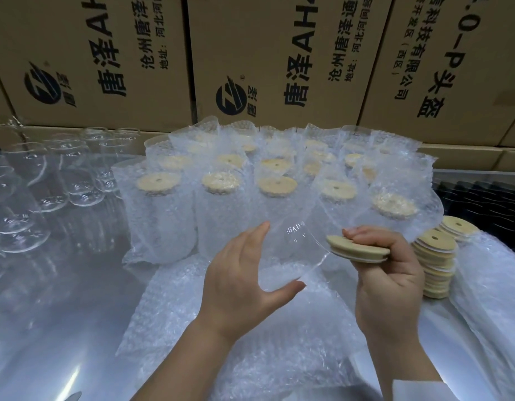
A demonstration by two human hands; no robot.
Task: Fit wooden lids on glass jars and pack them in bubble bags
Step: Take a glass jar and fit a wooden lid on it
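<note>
While the left hand (pixel 236 273) cradles a clear glass jar (pixel 291 256) tilted in mid-air, thumb below and fingers spread over its wall, the right hand (pixel 389 273) pinches a wooden lid (pixel 354 248) by its edge, just beside the jar's mouth and not yet seated. Both grips are closed on their things, but the left one looks loose for smooth glass.

The main risk is that the push to seat the lid shoves the jar out of that light hold. It would land on the flat bubble bags (pixel 250 328) on the surface (pixel 48 314), which should soften the fall, yet it could roll into the bagged jars (pixel 221 198) standing close behind.

The lid is also held at an angle to the rim. If pressed in like that, its white seal ring may catch on one side and sit crooked. The stack of lids (pixel 435 261) near the right wrist could be knocked over.
</note>
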